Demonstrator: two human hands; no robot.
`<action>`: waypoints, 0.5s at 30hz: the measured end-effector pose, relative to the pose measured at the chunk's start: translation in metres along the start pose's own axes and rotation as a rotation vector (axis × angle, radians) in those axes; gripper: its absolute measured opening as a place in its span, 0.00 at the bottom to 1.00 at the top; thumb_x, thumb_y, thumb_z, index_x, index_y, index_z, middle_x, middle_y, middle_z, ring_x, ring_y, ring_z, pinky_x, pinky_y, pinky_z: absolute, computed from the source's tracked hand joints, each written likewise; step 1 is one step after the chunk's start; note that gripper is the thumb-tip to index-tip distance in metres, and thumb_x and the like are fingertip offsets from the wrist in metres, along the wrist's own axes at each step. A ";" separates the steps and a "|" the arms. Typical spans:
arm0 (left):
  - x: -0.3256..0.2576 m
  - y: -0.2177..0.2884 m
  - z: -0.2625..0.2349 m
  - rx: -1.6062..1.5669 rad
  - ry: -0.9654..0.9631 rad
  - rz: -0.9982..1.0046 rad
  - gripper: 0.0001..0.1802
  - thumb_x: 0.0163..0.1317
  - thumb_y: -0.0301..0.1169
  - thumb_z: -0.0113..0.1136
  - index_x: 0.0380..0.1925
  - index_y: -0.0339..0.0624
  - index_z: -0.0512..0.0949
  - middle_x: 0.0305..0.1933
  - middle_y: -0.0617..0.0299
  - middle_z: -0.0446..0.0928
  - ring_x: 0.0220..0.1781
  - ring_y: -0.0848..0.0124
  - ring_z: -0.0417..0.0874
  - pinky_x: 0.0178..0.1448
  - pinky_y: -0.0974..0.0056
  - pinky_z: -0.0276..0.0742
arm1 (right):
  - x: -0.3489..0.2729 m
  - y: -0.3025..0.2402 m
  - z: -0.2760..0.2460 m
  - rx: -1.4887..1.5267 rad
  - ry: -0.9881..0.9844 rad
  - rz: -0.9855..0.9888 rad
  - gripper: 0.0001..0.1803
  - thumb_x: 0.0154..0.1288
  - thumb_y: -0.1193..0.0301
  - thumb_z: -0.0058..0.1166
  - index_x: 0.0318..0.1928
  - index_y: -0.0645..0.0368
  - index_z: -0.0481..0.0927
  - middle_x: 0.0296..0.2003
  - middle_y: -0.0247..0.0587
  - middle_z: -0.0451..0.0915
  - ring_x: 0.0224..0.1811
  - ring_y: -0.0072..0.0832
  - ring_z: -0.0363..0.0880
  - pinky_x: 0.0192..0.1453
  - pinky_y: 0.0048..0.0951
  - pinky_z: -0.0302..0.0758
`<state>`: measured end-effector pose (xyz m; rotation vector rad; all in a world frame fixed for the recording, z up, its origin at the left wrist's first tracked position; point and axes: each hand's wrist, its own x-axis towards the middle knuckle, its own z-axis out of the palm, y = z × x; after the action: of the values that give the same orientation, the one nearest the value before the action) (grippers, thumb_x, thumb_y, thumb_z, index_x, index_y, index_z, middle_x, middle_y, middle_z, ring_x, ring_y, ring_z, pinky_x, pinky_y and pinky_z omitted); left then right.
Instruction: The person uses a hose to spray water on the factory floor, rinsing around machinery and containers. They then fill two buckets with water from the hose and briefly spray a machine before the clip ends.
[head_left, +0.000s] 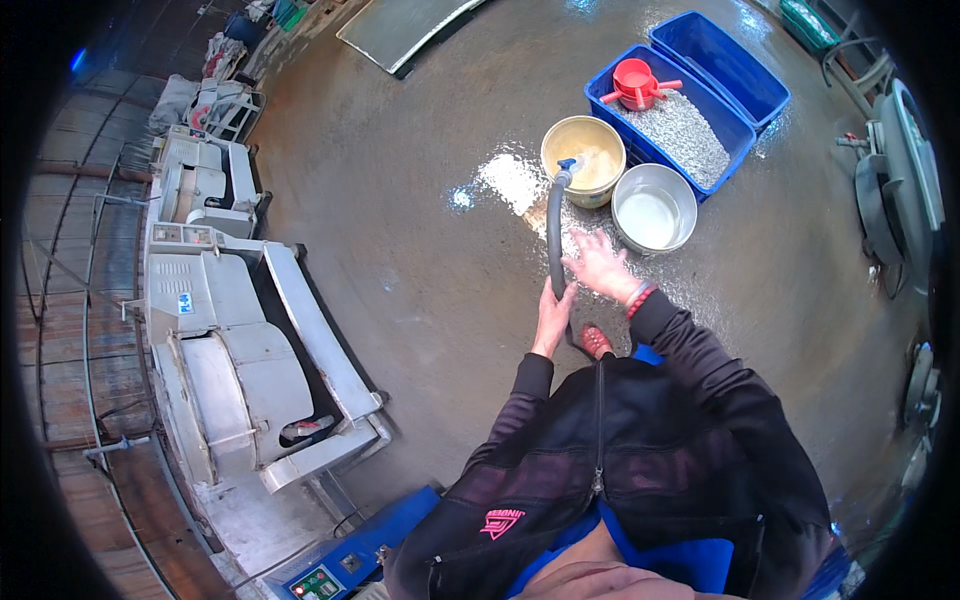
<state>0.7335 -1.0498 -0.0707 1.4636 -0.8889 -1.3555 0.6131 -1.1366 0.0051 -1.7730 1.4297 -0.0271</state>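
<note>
My left hand (pixel 552 318) is wrapped round a grey hose (pixel 554 235), which rises away from me with a blue-handled valve (pixel 567 164) at its far end. That valve end hangs over the mouth of a cream bucket (pixel 592 200), which has pale yellowish contents. Just right of the hose is my right hand (pixel 598 264), fingers spread and nothing seen in its grasp. A white bucket (pixel 655 245) with whitish liquid stands beyond it, beside the cream one. Behind both buckets, a blue tub (pixel 642 142) holds small white pieces (pixel 682 132) and stacked red scoops (pixel 634 88).
Another blue tub (pixel 725 65) adjoins the first. White material (pixel 510 182) lies spilled on the wet floor (pixel 430 200) left of the buckets. Grey machines (pixel 240 370) line the left side. A flat panel (pixel 405 30) lies at the far side; round equipment (pixel 880 195) stands at right.
</note>
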 end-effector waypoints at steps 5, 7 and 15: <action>0.000 0.016 0.014 0.054 0.039 -0.049 0.10 0.57 0.30 0.59 0.36 0.42 0.69 0.29 0.68 0.71 0.31 0.79 0.72 0.37 0.72 0.70 | -0.012 0.151 -0.007 0.078 0.306 0.092 0.32 0.57 0.60 0.50 0.62 0.53 0.60 0.56 0.51 0.66 0.62 0.46 0.59 0.63 0.47 0.57; 0.004 0.027 0.022 0.060 0.060 0.048 0.10 0.57 0.31 0.60 0.34 0.42 0.70 0.27 0.68 0.72 0.28 0.78 0.73 0.36 0.72 0.70 | -0.027 0.255 -0.003 0.124 0.365 0.199 0.31 0.54 0.65 0.52 0.61 0.53 0.62 0.52 0.53 0.71 0.57 0.47 0.67 0.59 0.42 0.64; 0.054 0.061 0.076 0.079 0.167 -0.001 0.15 0.61 0.42 0.55 0.33 0.41 0.69 0.21 0.68 0.71 0.23 0.80 0.73 0.30 0.75 0.70 | -0.278 0.628 0.072 -0.676 -0.056 0.343 0.10 0.52 0.70 0.48 0.19 0.61 0.78 0.22 0.48 0.78 0.27 0.40 0.79 0.33 0.39 0.75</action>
<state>0.6705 -1.1313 -0.0276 1.6122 -0.8414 -1.1903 0.0506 -0.8680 -0.2927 -1.9845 1.8143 0.7587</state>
